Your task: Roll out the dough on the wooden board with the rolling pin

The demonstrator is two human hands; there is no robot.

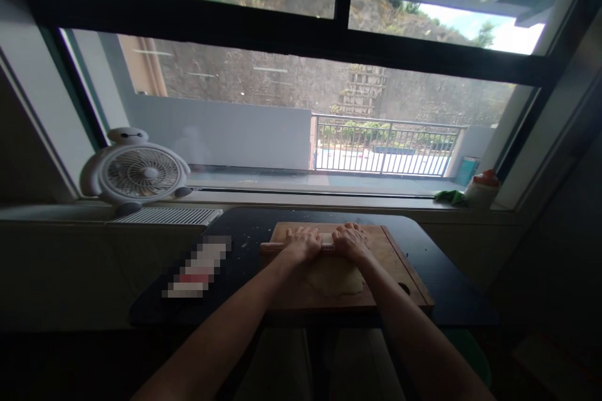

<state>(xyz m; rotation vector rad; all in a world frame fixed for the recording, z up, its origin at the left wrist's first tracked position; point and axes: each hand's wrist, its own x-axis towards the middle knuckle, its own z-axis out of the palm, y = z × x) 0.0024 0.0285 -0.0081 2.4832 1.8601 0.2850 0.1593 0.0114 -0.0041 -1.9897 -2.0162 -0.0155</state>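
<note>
A flat sheet of pale dough (336, 279) lies on a wooden cutting board (392, 269). Across the dough's far part runs a rolling pin (271, 249), whose left end sticks out past the board's left edge. My left hand (303, 242) is over the pin left of its middle, its fingers curled around the far side. Just right of it, my right hand (350, 240) grips the pin in the same way. A short length of the pin shows between the two hands; the right end is hidden behind my right hand.
The board rests on a dark table (446, 288) below a wide window. A pixelated item (200, 269) lies at the table's left. A white fan (148, 172) stands on the left of the sill; a bottle (483, 189) and a green cloth (450, 198) are at its right.
</note>
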